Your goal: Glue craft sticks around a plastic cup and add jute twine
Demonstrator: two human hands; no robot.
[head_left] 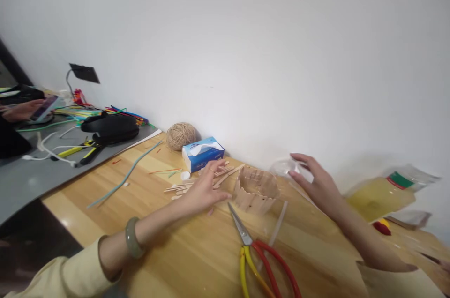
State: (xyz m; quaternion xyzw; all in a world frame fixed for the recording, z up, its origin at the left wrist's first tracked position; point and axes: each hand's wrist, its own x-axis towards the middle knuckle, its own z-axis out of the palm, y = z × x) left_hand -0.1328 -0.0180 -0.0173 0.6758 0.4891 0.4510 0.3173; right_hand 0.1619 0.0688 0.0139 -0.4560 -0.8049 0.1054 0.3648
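Spread and seemingly empty, my left hand is left of the basket, over loose sticks; my right hand, curled, meets clear plastic right of it, grip unclear. I judge the basket's wall formed, those sticks unused.

Table glossy wood; container matt wood; scissor blades metal.

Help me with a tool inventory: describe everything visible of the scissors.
The scissors have pointed metallic blades, apparently closed, and one yellow and one red handle. They lie on the wooden table, tip towards upper left; the picture's bottom edge cuts off the handle ends. A pale strip seemingly passes beneath the red handle; nobody holds them.
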